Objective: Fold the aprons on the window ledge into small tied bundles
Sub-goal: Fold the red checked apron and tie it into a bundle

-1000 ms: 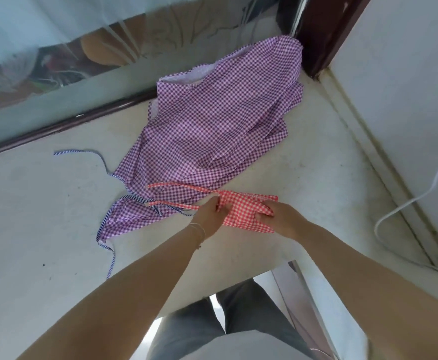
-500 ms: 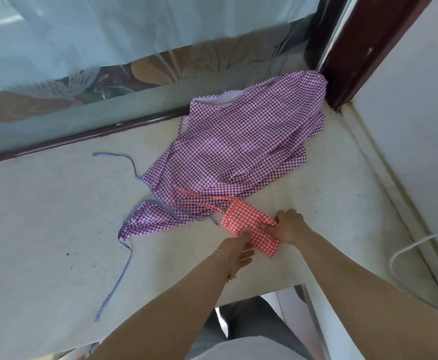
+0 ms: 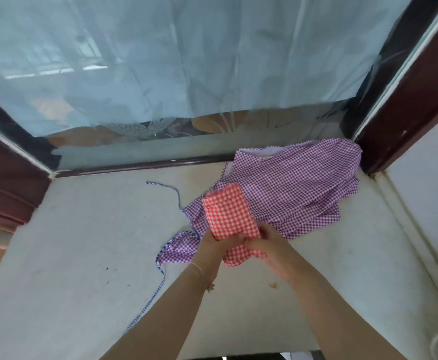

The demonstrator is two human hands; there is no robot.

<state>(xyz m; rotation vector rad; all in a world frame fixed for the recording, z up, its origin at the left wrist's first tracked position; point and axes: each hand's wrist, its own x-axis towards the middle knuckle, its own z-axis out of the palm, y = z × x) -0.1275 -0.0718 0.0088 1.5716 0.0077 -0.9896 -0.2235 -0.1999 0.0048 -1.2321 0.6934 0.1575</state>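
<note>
Standing upright, red-checked apron [image 3: 229, 213] (folded narrow) in both hands' [image 3: 219, 246] clamped grip.

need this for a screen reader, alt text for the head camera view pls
Both hands, left hand and right hand, grip a folded red checked apron above a pale window ledge. A crumpled purple checked apron lies behind it near the right corner, its striped tie trailing toward the ledge's front edge.
</note>
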